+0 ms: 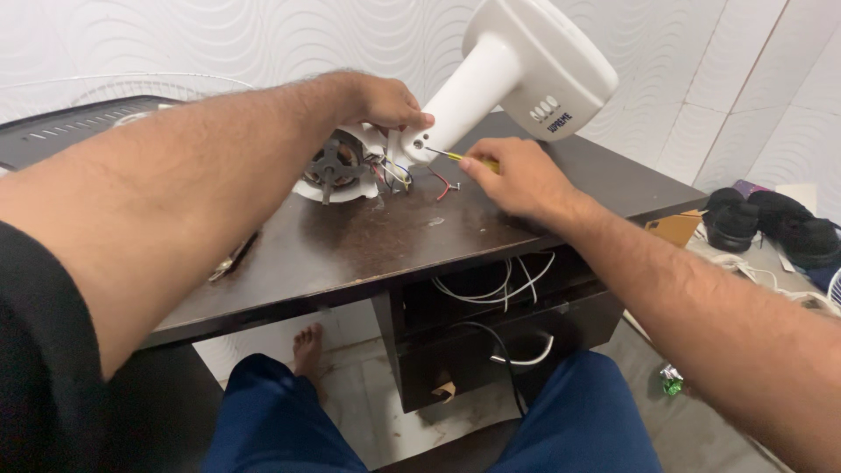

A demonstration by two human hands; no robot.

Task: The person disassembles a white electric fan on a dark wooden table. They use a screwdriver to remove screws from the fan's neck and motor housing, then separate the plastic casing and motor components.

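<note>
A white table-fan body (491, 83) lies tilted on the dark wooden table (350, 250), its round base up at the top right. Its bare motor (335, 166) with coloured wires (399, 173) faces left. My left hand (378, 101) grips the neck joint of the fan body above the motor. My right hand (517, 180) holds a yellow-handled screwdriver (460, 158), whose tip rests at a hole in the white joint.
A wire fan guard (131, 88) and a dark flat panel (61, 131) sit at the table's far left. White and black cables (499, 289) hang in the open shelf under the table. Black shoes (771, 228) lie on the floor at right. My knees are below.
</note>
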